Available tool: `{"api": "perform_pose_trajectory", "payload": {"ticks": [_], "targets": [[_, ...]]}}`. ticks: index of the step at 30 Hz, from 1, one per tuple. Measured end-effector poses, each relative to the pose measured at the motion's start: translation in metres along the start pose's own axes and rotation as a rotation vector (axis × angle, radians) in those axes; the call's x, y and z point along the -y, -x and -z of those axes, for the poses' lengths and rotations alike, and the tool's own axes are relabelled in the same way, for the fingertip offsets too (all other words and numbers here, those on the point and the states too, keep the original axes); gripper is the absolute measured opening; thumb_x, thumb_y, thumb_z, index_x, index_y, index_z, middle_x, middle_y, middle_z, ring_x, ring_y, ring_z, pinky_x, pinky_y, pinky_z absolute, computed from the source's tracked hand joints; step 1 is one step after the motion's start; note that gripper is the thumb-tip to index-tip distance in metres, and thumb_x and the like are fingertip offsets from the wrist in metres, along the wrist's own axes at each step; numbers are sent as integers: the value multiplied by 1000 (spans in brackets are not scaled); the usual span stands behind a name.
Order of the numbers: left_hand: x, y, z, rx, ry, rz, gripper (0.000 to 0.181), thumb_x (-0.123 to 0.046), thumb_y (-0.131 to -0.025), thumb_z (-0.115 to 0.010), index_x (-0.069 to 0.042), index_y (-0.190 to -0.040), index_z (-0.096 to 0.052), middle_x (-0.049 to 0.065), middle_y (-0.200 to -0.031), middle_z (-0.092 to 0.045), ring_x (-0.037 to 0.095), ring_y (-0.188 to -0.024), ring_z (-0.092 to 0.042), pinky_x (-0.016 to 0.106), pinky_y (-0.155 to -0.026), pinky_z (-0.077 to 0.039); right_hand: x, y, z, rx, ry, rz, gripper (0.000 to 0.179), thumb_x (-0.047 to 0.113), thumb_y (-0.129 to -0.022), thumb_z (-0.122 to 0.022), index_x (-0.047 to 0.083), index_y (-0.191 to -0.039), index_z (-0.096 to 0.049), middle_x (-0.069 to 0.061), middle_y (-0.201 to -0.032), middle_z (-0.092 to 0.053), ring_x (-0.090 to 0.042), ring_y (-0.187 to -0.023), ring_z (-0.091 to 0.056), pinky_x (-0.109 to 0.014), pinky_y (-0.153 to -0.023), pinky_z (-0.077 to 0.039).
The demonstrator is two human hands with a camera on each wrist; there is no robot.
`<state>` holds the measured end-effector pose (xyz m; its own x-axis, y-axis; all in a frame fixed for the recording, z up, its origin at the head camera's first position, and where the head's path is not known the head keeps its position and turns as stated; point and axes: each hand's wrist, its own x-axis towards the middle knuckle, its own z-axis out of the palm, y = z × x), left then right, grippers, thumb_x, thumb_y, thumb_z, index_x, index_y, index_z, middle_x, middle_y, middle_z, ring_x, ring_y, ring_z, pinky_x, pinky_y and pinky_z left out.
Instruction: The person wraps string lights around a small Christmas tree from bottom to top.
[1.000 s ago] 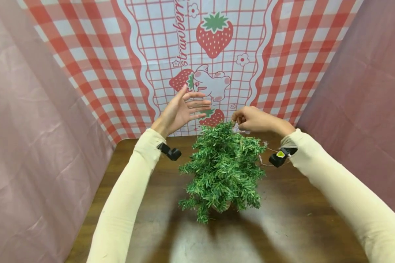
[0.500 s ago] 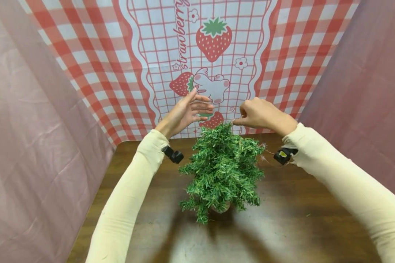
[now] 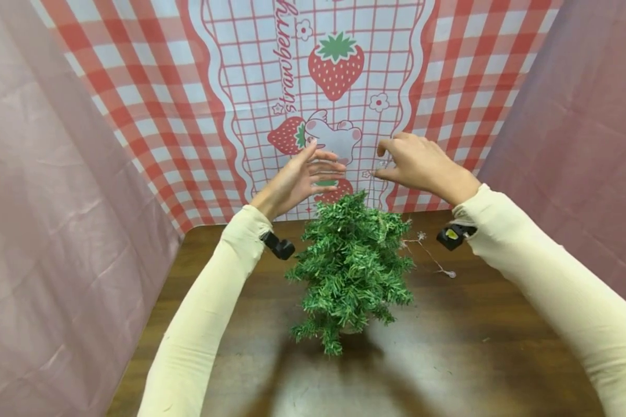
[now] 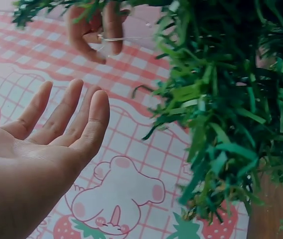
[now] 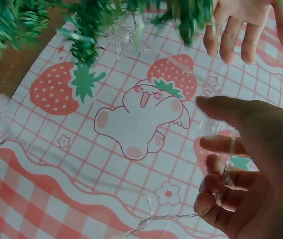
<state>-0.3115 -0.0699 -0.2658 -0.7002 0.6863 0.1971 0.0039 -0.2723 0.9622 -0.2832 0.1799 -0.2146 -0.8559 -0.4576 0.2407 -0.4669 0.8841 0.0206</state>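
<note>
A small green artificial Christmas tree stands on the brown table. My right hand is raised above and to the right of its top. In the right wrist view, a thin clear string of lights runs through that hand's curled lower fingers, while thumb and index finger stand apart. Part of the string trails beside the tree, ending in a clear bulb in the head view. My left hand hovers behind and left of the treetop, its fingers spread, palm facing the tree, holding nothing.
A red-and-white checked cloth printed with strawberries hangs behind the table. Pink curtains close off both sides. The wooden tabletop stretches around the tree's base, with small green bits lying on it.
My right hand has risen off the treetop, and its thumb and index finger have parted. The string's end now hangs right of the tree. My left hand has shifted slightly right.
</note>
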Motion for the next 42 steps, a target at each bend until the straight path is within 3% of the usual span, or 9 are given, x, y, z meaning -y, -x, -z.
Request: {"api": "perform_pose_trajectory", "payload": {"ticks": [5,8,12,18,22,26,31,36,42], "targets": [[5,-4,-5,15,-5,71,64,-54,-91,-33,-5,-130,-38,19,-131,-44,32,-120,-43,42,-96,-40,3,-7,-3,23,-22,-49,50,51,-78,-61,13,-108,-54,-5,-74,-58,-19,-54,-52,-29,-44,-42],[5,-5,-6,42,23,103,65,-57,-89,-33,-8,-133,-35,18,-131,-44,33,-121,-41,43,-97,-38,10,-13,-3,52,-38,-62,52,49,-77,-63,13,-113,-51,-4,-75,-58,-19,-56,-53,-29,-45,-44],[3,-8,-8,71,61,107,67,-58,-88,-34,-10,-134,-34,17,-133,-43,35,-123,-39,44,-99,-35,17,-17,-2,49,-11,-63,55,47,-76,-65,14,-116,-49,-5,-77,-58,-21,-57,-55,-29,-42,-44],[3,-13,-14,45,59,105,62,-56,-89,-36,-15,-135,-33,15,-138,-36,33,-119,-44,45,-100,-34,24,-16,-2,-9,60,-41,56,46,-75,-65,13,-117,-50,-6,-76,-59,-21,-56,-53,-29,-40,-42],[3,-17,-22,-8,-24,138,51,-49,-91,-40,-25,-135,-34,11,-140,-33,29,-114,-49,43,-99,-35,28,-13,-7,-59,87,1,59,49,-75,-65,12,-117,-47,-3,-66,-55,-19,-49,-49,-27,-36,-39],[0,-19,-32,-78,-196,181,37,-28,-93,-48,-18,-129,-44,11,-127,-48,27,-104,-55,40,-91,-43,33,-12,-11,-84,90,16,63,49,-73,-67,13,-119,-42,-1,-59,-51,-17,-45,-45,-26,-34,-37],[-10,-12,-42,-148,-345,80,28,-7,-89,-52,-1,-117,-52,16,-116,-53,31,-96,-58,37,-83,-49,31,-10,-15,-55,6,31,58,51,-76,-63,12,-117,-48,-1,-63,-54,-17,-47,-45,-26,-39,-39],[-15,-2,-41,-218,-321,-50,28,-2,-84,-58,4,-111,-52,18,-111,-50,36,-95,-58,40,-84,-49,18,-2,-23,9,-129,69,33,43,-84,-57,11,-90,-60,0,-62,-55,-14,-45,-47,-26,-43,-40],[-12,8,-23,-285,-312,-153,24,2,-85,-55,7,-108,-51,21,-109,-48,40,-94,-58,42,-83,-49,-2,7,-35,35,-193,68,36,27,-89,-50,12,-56,-44,0,-47,-38,-11,-39,-30,-24,-41,-30]]}}
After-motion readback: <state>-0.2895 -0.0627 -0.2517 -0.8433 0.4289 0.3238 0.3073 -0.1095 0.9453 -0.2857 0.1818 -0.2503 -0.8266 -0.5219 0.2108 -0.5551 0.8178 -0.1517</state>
